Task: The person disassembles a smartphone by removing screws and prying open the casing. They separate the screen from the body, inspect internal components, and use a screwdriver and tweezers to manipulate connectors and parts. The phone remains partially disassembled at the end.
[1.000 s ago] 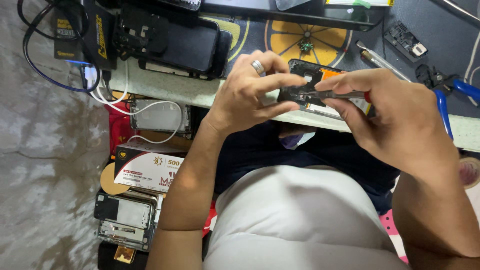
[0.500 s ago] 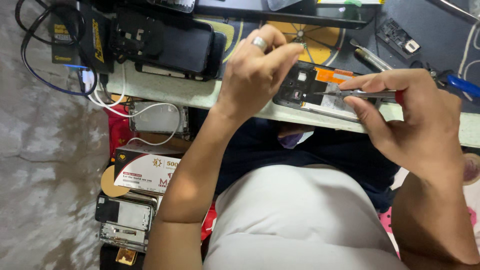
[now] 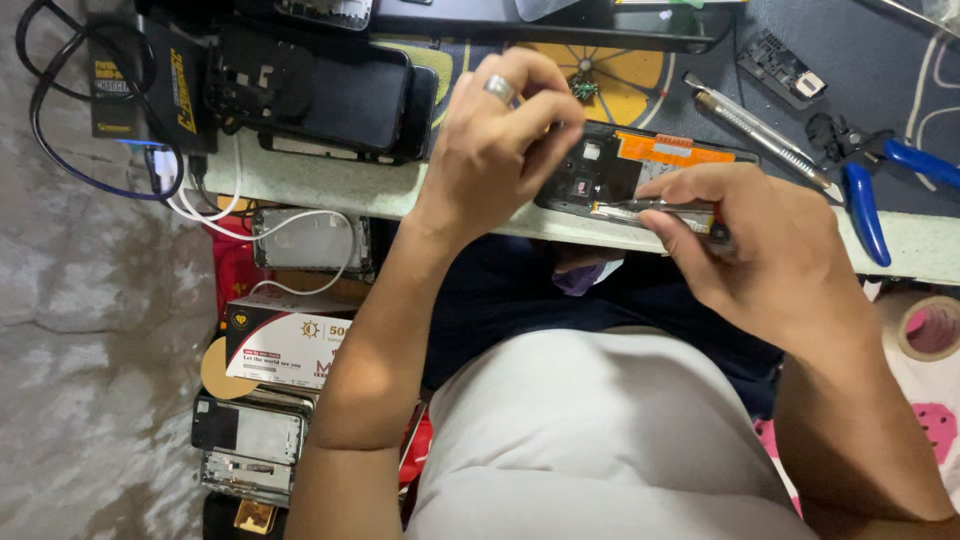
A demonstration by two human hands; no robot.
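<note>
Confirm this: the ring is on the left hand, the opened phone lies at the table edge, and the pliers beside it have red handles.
Not quite. The head view shows the pliers have blue handles. The ring on the left hand and the opened phone are as stated.

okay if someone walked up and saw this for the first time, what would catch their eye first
Probably the opened phone at the bench edge, centre, its orange flex strip bright against the dark frame. The left hand, wearing a ring, steadies it, while the right hand works metal tweezers inside. The blue-handled pliers lie further right on the mat.
</note>
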